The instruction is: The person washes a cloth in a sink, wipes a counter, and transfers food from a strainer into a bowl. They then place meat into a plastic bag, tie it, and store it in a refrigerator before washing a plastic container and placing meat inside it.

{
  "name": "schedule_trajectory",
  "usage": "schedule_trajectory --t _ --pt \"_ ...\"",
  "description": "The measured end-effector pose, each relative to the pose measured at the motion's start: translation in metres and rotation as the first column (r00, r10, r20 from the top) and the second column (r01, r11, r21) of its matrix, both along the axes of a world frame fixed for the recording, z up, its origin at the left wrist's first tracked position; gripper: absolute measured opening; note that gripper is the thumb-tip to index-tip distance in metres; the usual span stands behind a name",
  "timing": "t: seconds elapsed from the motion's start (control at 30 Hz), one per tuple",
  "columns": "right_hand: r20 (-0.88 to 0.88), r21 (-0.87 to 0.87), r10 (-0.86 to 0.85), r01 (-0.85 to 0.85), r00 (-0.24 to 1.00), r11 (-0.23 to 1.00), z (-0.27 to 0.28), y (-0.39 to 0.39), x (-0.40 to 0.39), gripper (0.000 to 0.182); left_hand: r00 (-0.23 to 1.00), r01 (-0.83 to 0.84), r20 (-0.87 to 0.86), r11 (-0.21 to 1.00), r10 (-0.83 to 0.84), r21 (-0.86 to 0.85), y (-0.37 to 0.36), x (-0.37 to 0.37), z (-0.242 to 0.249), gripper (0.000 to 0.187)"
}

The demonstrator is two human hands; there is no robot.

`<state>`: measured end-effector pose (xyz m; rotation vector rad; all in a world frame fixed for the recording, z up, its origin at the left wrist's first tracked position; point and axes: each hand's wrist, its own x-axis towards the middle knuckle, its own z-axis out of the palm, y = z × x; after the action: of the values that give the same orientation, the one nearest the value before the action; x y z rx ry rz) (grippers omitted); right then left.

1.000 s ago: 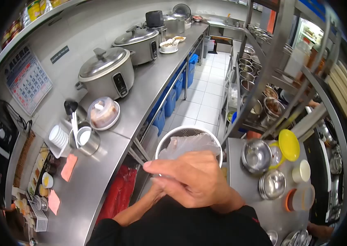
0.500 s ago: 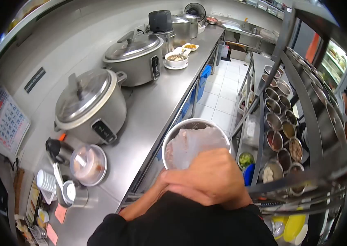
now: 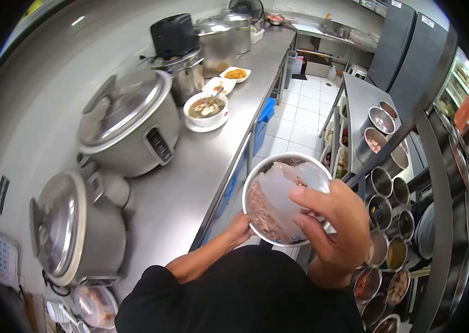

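Note:
A round white-rimmed colander [image 3: 252,183] with perforated inner walls is held in front of my body. Pinkish-brown chopped food, possibly meat [image 3: 262,206], lies inside it. Translucent plastic sheet [image 3: 281,191] covers part of that food. On the colander's lower left side, my left hand [image 3: 239,228] grips the rim, its fingers partly hidden underneath. Over the right side is my right hand [image 3: 337,225], thumb and finger bent around the plastic at the colander's edge; the exact contact is partly hidden.
Along the left, a steel counter [image 3: 162,216] carries large rice cookers [image 3: 129,122], a soup bowl [image 3: 205,109] and steel pots [image 3: 217,47]. A rack on the right holds several metal containers [image 3: 379,211]. Between them runs a tiled aisle [image 3: 295,111]. Tall refrigerators [image 3: 406,50] stand behind.
My view has shifted forward along the counter. My right hand has moved right from across the colander, so more of the food and plastic shows. The left hand now shows at the rim.

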<state>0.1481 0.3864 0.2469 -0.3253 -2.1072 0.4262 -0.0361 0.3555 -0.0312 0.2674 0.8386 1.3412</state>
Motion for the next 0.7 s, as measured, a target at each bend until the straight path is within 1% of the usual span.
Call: schedule_trajectory --t 0.07,0.1,0.17,0.23,0.27,0.3,0.33,0.37,0.43,0.47,0.5,0.53,0.63,0.7 --pt "0.067 0.023 0.059 -0.060 0.996 0.998 -0.001 0.070 -0.006 0.040 1.000 -0.010 -0.018 1.000 0.011 0.018 0.057 -0.007 0.000 0.045" --pt "0.063 0.057 0.045 -0.048 0.997 0.997 0.000 0.102 -0.013 0.043 0.999 -0.015 -0.028 1.000 0.016 0.025 0.081 -0.011 0.002 0.046" --pt "0.055 0.130 0.024 -0.031 0.998 0.991 0.002 0.164 -0.034 0.048 0.995 -0.097 -0.008 0.995 0.097 -0.011 0.129 -0.017 0.009 0.047" --pt "0.066 0.123 0.000 -0.008 0.998 0.992 0.005 0.222 -0.048 0.048 0.982 -0.191 -0.015 0.979 0.191 -0.066 0.171 -0.022 0.015 0.047" --pt "0.073 0.124 -0.007 -0.003 0.997 0.992 0.006 0.249 -0.056 0.047 0.986 -0.160 -0.059 0.985 0.156 -0.060 0.194 -0.032 0.010 0.046" --pt "0.083 0.126 -0.016 0.005 0.996 0.992 0.006 0.276 -0.064 0.046 0.983 -0.184 -0.042 0.981 0.181 -0.064 0.215 -0.041 0.005 0.045" --pt "0.137 0.151 -0.032 0.011 0.990 0.989 0.009 0.302 -0.068 0.044 0.979 -0.204 -0.023 0.977 0.203 -0.064 0.239 -0.048 -0.001 0.045" --pt "0.137 0.168 -0.083 0.059 0.987 0.984 0.007 0.330 -0.071 0.045 0.975 -0.222 0.000 0.973 0.222 -0.061 0.266 -0.053 0.001 0.045" --pt "0.129 0.218 -0.191 0.159 0.973 0.963 0.004 0.389 -0.078 0.047 0.967 -0.254 -0.013 0.967 0.254 -0.003 0.325 -0.064 0.006 0.042" --pt "0.036 0.180 -0.261 0.251 0.965 0.951 -0.004 0.422 -0.082 0.051 0.965 -0.261 -0.029 0.965 0.262 0.034 0.355 -0.071 0.009 0.042" --pt "0.000 0.162 -0.346 0.341 0.938 0.926 -0.006 0.453 -0.086 0.054 0.962 -0.268 -0.045 0.962 0.270 0.060 0.382 -0.080 0.008 0.042" --pt "-0.072 0.117 -0.330 0.336 0.941 0.935 -0.006 0.484 -0.093 0.054 0.958 -0.277 -0.057 0.958 0.282 0.077 0.412 -0.091 -0.002 0.043" --pt "-0.070 0.003 -0.419 0.420 0.905 0.907 0.002 0.570 -0.104 0.053 0.965 -0.156 -0.206 0.987 0.162 0.044 0.500 -0.117 0.029 0.046" --pt "-0.084 -0.058 -0.457 0.454 0.885 0.889 0.010 0.621 -0.110 0.050 0.978 -0.110 -0.173 0.993 0.116 0.043 0.560 -0.129 0.039 0.046"
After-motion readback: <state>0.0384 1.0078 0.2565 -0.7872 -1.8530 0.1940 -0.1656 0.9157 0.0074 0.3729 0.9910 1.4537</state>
